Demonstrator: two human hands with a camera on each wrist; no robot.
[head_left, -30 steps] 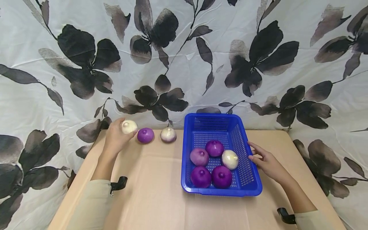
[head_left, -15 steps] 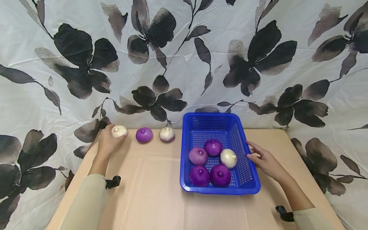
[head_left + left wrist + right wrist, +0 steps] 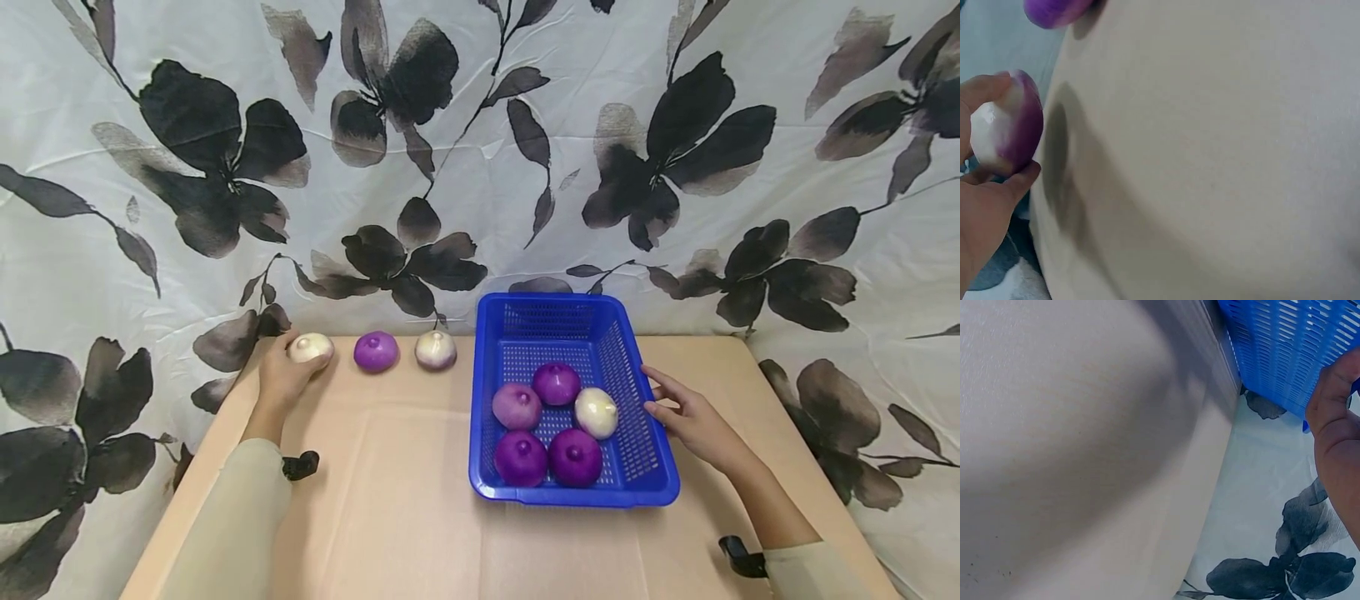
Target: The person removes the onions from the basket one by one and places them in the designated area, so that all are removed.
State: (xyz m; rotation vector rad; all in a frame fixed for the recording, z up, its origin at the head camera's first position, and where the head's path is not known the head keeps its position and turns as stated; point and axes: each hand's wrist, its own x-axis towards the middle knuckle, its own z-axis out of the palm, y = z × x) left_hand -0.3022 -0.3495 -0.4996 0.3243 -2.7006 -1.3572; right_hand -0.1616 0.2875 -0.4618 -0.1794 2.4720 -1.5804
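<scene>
At the table's back left my left hand (image 3: 281, 375) holds a white and purple onion (image 3: 311, 347), fingers on one side and thumb on the other. In the left wrist view this onion (image 3: 1009, 125) shows a pale end and a purple side; whether it touches the table I cannot tell. A purple onion (image 3: 376, 352) and a whitish onion (image 3: 435, 350) sit in a row to its right. My right hand (image 3: 697, 427) grips the right rim of a blue plastic basket (image 3: 652, 475). Inside are several purple onions (image 3: 574, 457) and one white onion (image 3: 597, 413).
The light wooden-toned table (image 3: 397, 500) ends at the back against a white cloth (image 3: 480, 200) printed with dark flowers. The basket stands right of the table's middle, its back end near the cloth. Black straps with camera mounts (image 3: 300, 465) sit on both wrists.
My left hand has moved left and down with the white and purple onion, to the left end of the row. The right hand and the basket have stayed in place.
</scene>
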